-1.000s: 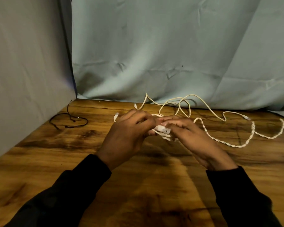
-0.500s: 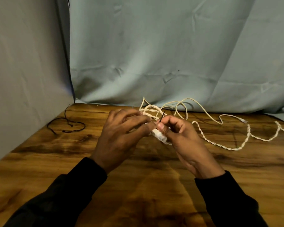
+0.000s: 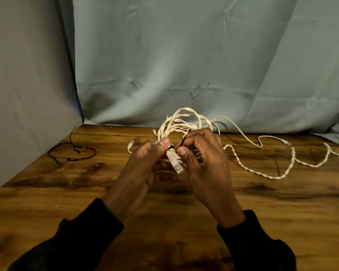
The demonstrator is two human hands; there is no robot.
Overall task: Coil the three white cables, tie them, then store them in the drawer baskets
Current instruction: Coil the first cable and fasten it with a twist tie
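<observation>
Hidden and cut-off parts of the cables and hands

The bundled white cable coil (image 3: 181, 122) disappears behind the left hand (image 3: 139, 171) and right hand (image 3: 204, 163), so its binding cannot be made out. The twisted white cable (image 3: 262, 174) on the wooden table runs off the right edge. Both black sleeves are cropped at the bottom.

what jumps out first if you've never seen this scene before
First, the two hands mid-frame above the wooden table: the left hand grips a bundle of white cable loops, and the right hand pinches a thin black tie at the bundle's neck, where a clear plug hangs down. Next, a twisted white cable snakes across the table to the right, and a black cord lies at the far left by the grey backdrop.
</observation>
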